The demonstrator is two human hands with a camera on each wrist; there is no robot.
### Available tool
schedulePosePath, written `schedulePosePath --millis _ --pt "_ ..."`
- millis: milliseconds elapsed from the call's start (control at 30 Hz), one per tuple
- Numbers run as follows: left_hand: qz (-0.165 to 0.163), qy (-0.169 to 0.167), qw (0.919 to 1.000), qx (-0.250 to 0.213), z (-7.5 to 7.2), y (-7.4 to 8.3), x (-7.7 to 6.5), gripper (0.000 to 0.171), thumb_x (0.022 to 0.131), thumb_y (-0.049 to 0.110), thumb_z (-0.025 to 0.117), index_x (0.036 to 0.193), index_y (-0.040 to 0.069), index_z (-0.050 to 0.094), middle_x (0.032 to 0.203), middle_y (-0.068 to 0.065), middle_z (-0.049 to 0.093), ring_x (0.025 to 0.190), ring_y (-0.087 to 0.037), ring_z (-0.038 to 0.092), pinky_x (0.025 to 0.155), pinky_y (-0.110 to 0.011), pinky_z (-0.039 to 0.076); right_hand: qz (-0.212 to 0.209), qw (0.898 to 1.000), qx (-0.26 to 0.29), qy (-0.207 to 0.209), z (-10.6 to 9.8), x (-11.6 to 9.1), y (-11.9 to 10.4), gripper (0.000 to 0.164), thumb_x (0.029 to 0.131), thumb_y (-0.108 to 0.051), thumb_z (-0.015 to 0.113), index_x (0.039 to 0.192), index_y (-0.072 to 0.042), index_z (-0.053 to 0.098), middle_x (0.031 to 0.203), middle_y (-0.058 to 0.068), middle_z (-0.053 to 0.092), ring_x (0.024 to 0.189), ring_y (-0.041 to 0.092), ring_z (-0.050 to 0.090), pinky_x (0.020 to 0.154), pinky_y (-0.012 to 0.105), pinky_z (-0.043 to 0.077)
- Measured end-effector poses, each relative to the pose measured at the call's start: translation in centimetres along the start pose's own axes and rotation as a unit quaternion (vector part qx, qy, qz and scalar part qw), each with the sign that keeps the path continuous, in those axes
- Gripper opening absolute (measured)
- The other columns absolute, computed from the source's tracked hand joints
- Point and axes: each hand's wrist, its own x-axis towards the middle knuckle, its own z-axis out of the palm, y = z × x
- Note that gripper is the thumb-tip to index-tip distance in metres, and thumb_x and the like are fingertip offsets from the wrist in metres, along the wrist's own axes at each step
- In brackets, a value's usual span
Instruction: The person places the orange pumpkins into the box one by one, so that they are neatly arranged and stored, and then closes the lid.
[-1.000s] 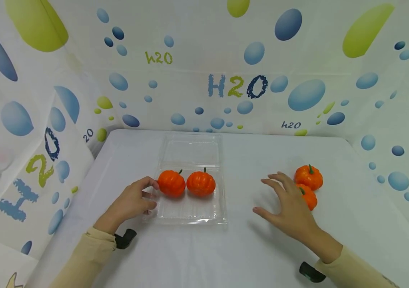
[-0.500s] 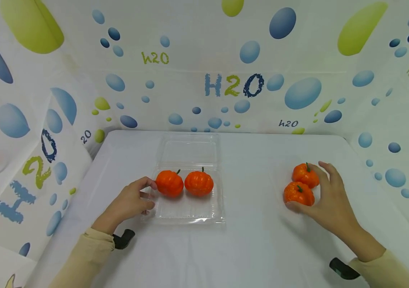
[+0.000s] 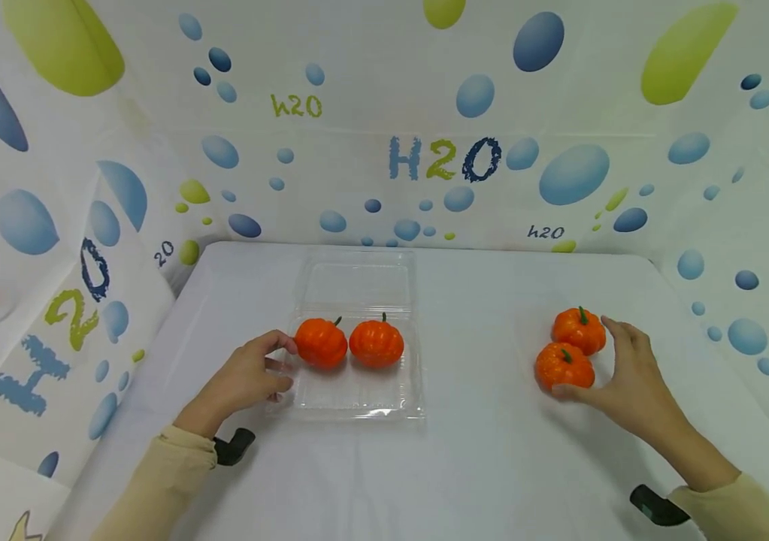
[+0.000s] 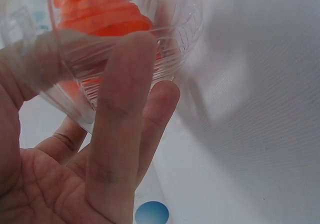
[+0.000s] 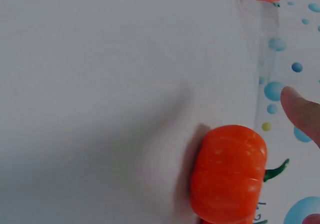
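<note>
A clear plastic clamshell box (image 3: 357, 402) lies with its lid spread back, holding two small orange pumpkins (image 3: 319, 343) side by side. My left hand (image 3: 238, 387) pinches the box's left wall; in the left wrist view the clear ribbed wall (image 4: 175, 46) stands between its fingers. Two more small pumpkins rest on the table to the right, a nearer pumpkin (image 3: 563, 367) against a farther one (image 3: 579, 330). Around their right side my right hand (image 3: 641, 394) is spread, thumb at the nearer pumpkin's front edge. The right wrist view shows a fingertip (image 5: 300, 109) apart from a pumpkin (image 5: 229, 174).
White cloth covers the table (image 3: 472, 451), with a wide stretch between the box and the right pumpkins. A patterned backdrop (image 3: 357, 173) with blue and green drops rises behind and at both sides. The box lid (image 3: 360, 282) lies toward the back edge.
My right hand has moved right, from left of the loose pumpkins to around their right side, fingers still spread. The left hand stays at the box.
</note>
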Motion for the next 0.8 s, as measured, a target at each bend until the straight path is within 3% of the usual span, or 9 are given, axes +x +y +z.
schedulePosePath --millis 133,300,433,667,800 --pt "-0.003 -0.001 1.0 0.003 0.0 0.1 0.1 0.04 0.084 -0.001 0.073 0.119 0.004 0.055 0.126 -0.019 0.057 0.094 -0.027 0.067 0.066 -0.034 0.059 0.005 1.0 -0.001 -0.028 0.8 -0.3 0.3 0.127 0.066 -0.066 0.085 0.15 0.009 0.026 0.142 0.04 0.029 0.122 0.057 0.036 0.088 0.077 0.041" --pt "-0.004 -0.001 1.0 0.007 0.1 0.1 0.1 0.04 0.084 -0.001 0.073 0.119 0.004 0.055 0.126 -0.02 0.058 0.096 -0.028 0.067 0.066 -0.034 0.06 0.001 0.999 0.002 -0.037 1.4 -0.6 0.3 0.112 0.067 -0.063 0.086 0.142 0.006 0.04 0.136 0.037 0.037 0.12 0.055 0.039 0.088 0.075 0.043" --pt "-0.002 0.0 1.0 0.009 0.1 0.1 0.2 0.039 0.084 0.0 0.073 0.119 0.004 0.055 0.125 -0.02 0.059 0.098 -0.03 0.067 0.065 -0.034 0.059 0.003 0.999 0.006 -0.042 1.7 -0.7 0.4 0.111 0.068 -0.057 0.088 0.144 0.006 0.039 0.134 0.036 0.039 0.119 0.054 0.041 0.088 0.073 0.044" --pt "-0.004 0.001 1.0 0.005 0.1 -0.1 0.3 0.039 0.084 -0.001 0.074 0.118 0.004 0.055 0.125 -0.02 0.059 0.1 -0.031 0.066 0.065 -0.033 0.06 0.01 0.998 0.011 -0.058 2.7 -0.6 1.1 0.114 0.07 -0.054 0.089 0.146 0.009 0.032 0.133 0.037 0.037 0.102 0.045 0.051 0.082 0.06 0.054" --pt "-0.005 0.001 1.0 0.003 0.1 -0.1 0.3 0.039 0.084 -0.001 0.074 0.119 0.004 0.055 0.125 -0.02 0.059 0.102 -0.032 0.066 0.065 -0.033 0.06 0.002 0.999 0.013 -0.051 3.2 -0.4 1.3 0.11 0.07 -0.047 0.091 0.145 0.008 0.033 0.132 0.037 0.037 0.104 0.048 0.052 0.085 0.064 0.051"
